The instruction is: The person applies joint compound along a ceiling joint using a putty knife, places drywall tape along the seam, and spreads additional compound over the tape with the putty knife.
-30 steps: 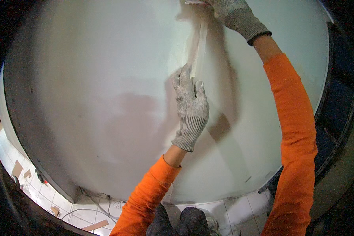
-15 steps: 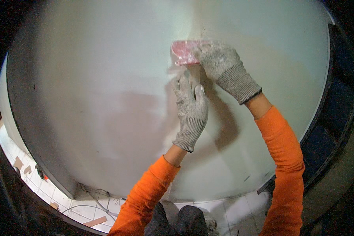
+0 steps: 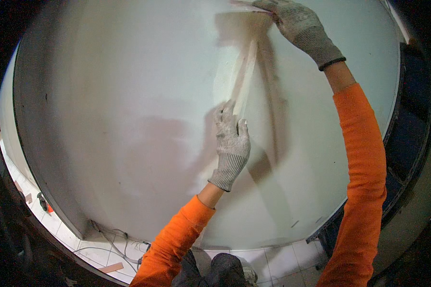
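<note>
A long pale strip (image 3: 246, 67) runs up a white wall panel (image 3: 115, 71). My left hand (image 3: 231, 138), in a grey knit glove dusted white, rests over the strip's lower stretch, fingertips against it and thumb apart. At the top, my gloved right hand (image 3: 297, 28) grips a thin pink flat tool (image 3: 244, 5), seen nearly edge-on above the strip and casting a shadow on the panel. Its fingertips are partly hidden.
Dark blue framed panels (image 3: 412, 105) border the wall on the right. Grey cables (image 3: 117, 246), cardboard scraps (image 3: 110, 268) and a black-and-orange tool (image 3: 45, 205) lie on the white tiled floor (image 3: 282, 263). My knees show at the bottom centre.
My right hand and the pink tool dropped toward my left hand half a second ago and are now back up at the top. My left hand sits slightly lower in the picture.
</note>
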Tool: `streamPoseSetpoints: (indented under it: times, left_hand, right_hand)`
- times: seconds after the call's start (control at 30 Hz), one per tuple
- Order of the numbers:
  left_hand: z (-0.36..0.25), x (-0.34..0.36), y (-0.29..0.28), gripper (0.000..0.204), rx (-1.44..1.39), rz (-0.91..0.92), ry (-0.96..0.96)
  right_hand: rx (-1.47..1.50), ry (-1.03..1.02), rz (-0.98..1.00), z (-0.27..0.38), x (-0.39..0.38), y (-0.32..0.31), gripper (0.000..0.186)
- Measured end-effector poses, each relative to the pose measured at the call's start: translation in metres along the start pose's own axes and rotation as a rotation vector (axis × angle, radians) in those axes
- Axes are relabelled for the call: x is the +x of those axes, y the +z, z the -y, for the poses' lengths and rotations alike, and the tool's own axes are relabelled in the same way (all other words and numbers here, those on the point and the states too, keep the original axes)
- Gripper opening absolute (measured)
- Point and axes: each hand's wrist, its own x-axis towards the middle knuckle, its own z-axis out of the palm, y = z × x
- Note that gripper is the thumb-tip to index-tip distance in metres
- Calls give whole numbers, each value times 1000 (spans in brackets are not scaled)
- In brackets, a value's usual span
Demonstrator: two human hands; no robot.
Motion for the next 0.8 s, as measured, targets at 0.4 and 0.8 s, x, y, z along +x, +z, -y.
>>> streamPoseSetpoints:
  times: [0.4, 0.8]
  left_hand:
    - [10, -6, 2, 52, -66, 25, 106]
    - [36, 4, 36, 51, 11, 0, 21]
  right_hand:
    - [124, 68, 129, 40, -25, 45, 44]
    - [16, 50, 44, 61, -55, 90, 39]
